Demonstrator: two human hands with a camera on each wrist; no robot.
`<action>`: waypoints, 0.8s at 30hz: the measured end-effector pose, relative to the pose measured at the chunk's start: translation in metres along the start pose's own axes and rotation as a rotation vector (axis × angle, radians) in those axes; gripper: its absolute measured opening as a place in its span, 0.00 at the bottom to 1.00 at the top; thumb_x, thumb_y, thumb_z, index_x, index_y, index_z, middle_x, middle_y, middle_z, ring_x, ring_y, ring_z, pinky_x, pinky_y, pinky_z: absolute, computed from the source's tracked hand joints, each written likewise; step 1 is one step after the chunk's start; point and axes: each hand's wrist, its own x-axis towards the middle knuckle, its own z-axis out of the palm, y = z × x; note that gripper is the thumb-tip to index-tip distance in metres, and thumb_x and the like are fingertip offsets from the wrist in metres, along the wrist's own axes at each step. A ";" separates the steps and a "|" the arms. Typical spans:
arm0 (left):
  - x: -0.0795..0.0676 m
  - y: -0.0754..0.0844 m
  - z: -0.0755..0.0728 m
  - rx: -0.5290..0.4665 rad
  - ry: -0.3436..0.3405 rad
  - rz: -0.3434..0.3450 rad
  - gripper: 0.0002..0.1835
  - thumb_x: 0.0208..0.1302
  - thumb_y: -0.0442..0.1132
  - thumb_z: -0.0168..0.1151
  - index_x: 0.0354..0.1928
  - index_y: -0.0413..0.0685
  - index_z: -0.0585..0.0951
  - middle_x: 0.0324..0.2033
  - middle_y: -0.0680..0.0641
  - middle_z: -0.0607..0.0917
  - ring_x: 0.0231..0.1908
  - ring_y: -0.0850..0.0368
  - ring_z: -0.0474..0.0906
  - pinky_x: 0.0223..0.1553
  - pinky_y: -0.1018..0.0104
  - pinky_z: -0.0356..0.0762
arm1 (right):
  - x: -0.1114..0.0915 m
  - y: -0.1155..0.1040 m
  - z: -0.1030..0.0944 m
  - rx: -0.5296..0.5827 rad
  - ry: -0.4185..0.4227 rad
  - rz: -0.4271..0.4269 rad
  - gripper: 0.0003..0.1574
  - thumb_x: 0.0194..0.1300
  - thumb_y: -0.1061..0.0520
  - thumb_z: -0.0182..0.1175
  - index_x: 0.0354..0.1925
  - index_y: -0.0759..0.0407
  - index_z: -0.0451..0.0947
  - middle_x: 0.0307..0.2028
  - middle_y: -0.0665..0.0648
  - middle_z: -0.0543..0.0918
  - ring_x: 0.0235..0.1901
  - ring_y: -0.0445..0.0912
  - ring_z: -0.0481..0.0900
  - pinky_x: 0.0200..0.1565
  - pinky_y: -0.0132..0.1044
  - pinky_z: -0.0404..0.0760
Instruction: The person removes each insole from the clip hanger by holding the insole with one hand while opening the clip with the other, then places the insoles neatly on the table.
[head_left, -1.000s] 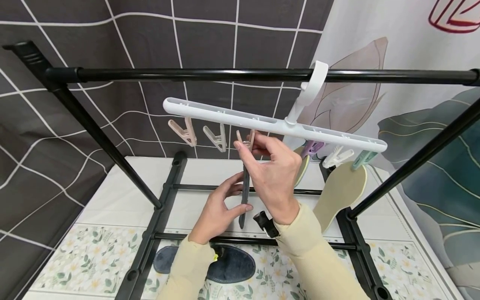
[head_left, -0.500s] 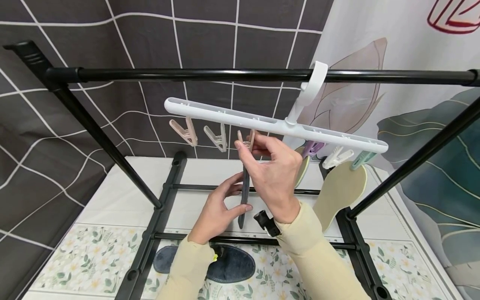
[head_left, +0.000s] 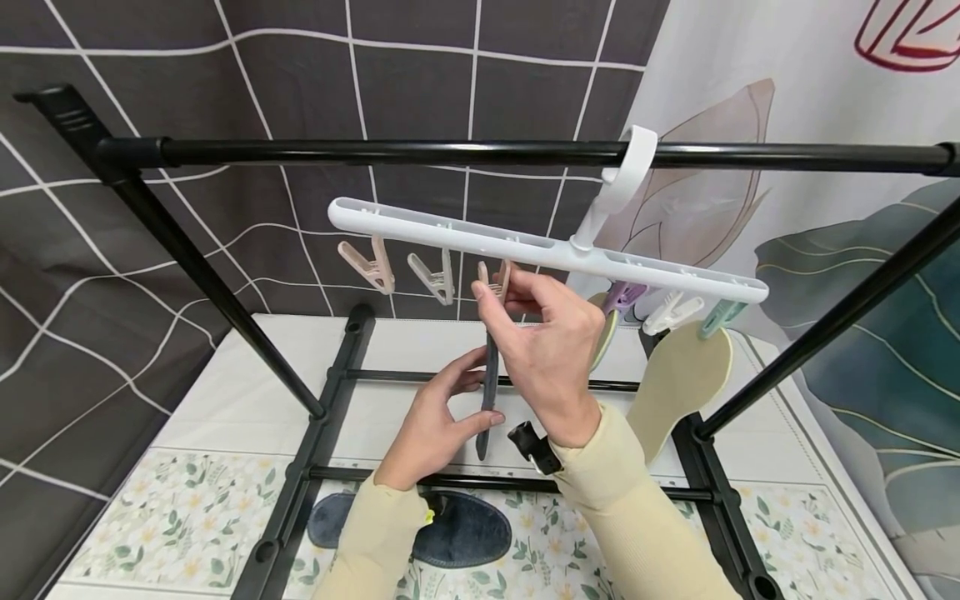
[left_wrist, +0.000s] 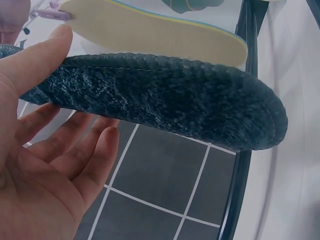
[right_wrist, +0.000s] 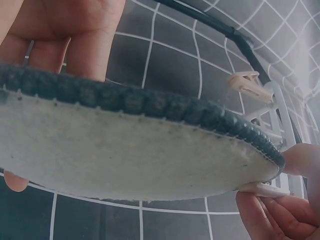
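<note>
My right hand (head_left: 551, 350) pinches a pale pink clothespin (head_left: 495, 283) under the white hanger (head_left: 465, 237). The top tip of a dark blue fuzzy insole (head_left: 488, 392) sits at that clothespin, and the insole hangs down edge-on. Lower along it, my left hand (head_left: 431, 425) holds the insole between thumb and fingers. Its plush face (left_wrist: 175, 95) shows in the left wrist view. From the right wrist, the pale underside (right_wrist: 125, 150) appears, with my right thumb and fingers at the tip.
A black rack bar (head_left: 375, 153) carries the hanger. Free clothespins hang left, one pink (head_left: 372, 265) and one grey (head_left: 435, 277). Cream insoles hang right, the nearer one (head_left: 682, 375) from a green clothespin (head_left: 722, 317). Another dark blue insole (head_left: 465, 533) lies on the flowered surface below.
Both hands stay almost in place on the insole and clothespin. The hanger's right end has shifted very slightly left and up.
</note>
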 end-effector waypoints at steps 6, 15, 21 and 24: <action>-0.001 -0.001 0.000 0.000 -0.002 -0.012 0.40 0.53 0.47 0.68 0.67 0.67 0.61 0.62 0.60 0.67 0.55 0.62 0.72 0.55 0.68 0.70 | 0.000 0.000 0.000 -0.003 -0.001 -0.005 0.12 0.54 0.52 0.66 0.32 0.60 0.85 0.23 0.51 0.84 0.22 0.38 0.81 0.28 0.30 0.80; -0.001 -0.001 -0.001 0.008 0.000 -0.006 0.40 0.52 0.46 0.69 0.67 0.66 0.61 0.63 0.60 0.67 0.55 0.61 0.72 0.55 0.67 0.70 | 0.000 0.000 0.000 0.018 -0.003 0.008 0.13 0.54 0.52 0.66 0.32 0.62 0.85 0.24 0.52 0.84 0.22 0.38 0.81 0.29 0.29 0.80; -0.001 0.000 -0.002 0.011 0.003 -0.006 0.40 0.53 0.46 0.69 0.67 0.67 0.61 0.63 0.61 0.67 0.55 0.61 0.72 0.55 0.67 0.70 | 0.000 0.000 0.000 0.019 -0.005 0.007 0.13 0.54 0.52 0.66 0.32 0.62 0.85 0.24 0.52 0.84 0.22 0.38 0.81 0.29 0.28 0.79; -0.002 0.000 -0.003 0.013 0.005 -0.012 0.40 0.53 0.47 0.68 0.67 0.68 0.61 0.63 0.61 0.67 0.55 0.61 0.72 0.55 0.67 0.70 | 0.000 0.001 0.000 0.015 -0.004 0.002 0.13 0.54 0.52 0.66 0.32 0.62 0.85 0.24 0.52 0.84 0.22 0.38 0.81 0.29 0.29 0.80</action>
